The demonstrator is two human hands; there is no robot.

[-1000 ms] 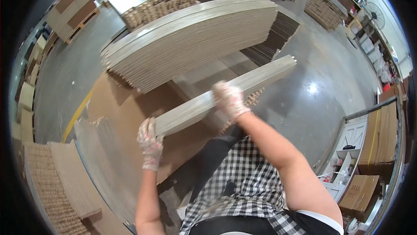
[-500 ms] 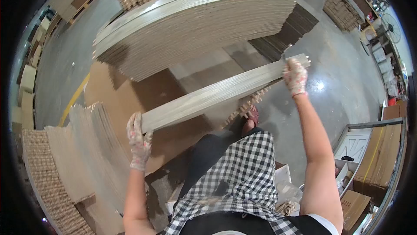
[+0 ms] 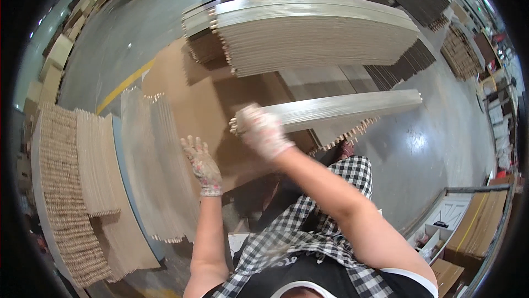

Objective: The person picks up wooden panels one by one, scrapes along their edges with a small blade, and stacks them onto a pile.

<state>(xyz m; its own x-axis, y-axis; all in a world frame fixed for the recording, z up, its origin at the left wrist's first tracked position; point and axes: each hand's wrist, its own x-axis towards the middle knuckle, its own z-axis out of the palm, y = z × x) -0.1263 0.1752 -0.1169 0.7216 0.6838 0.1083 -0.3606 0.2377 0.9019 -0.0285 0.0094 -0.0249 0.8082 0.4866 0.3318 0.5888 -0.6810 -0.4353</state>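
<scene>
A long grey wood-grain board [image 3: 341, 110] lies slantwise in front of me, above a lower stack whose edge shows a row of small wooden pegs [image 3: 352, 131]. My right hand [image 3: 263, 132], in a patterned work glove, is at the board's left end, where several pegs stick out. Motion smears its fingers, so whether it grips the board is unclear. My left hand [image 3: 202, 164], gloved the same way, is apart from the board with its fingers spread. It is beside a stack of thin upright boards [image 3: 157, 171] on my left.
A tall stack of grey boards [image 3: 319, 39] stands beyond the brown cardboard sheet [image 3: 171, 72]. Further left are pale stacks with pegged edges [image 3: 63, 182]. A metal-framed cart [image 3: 441, 210] with cardboard stands at the right. A yellow line [image 3: 125, 86] crosses the floor.
Both hands were at opposite ends of the board. My left hand has let go, and my right hand has moved from the right end to the left end. The view has shifted.
</scene>
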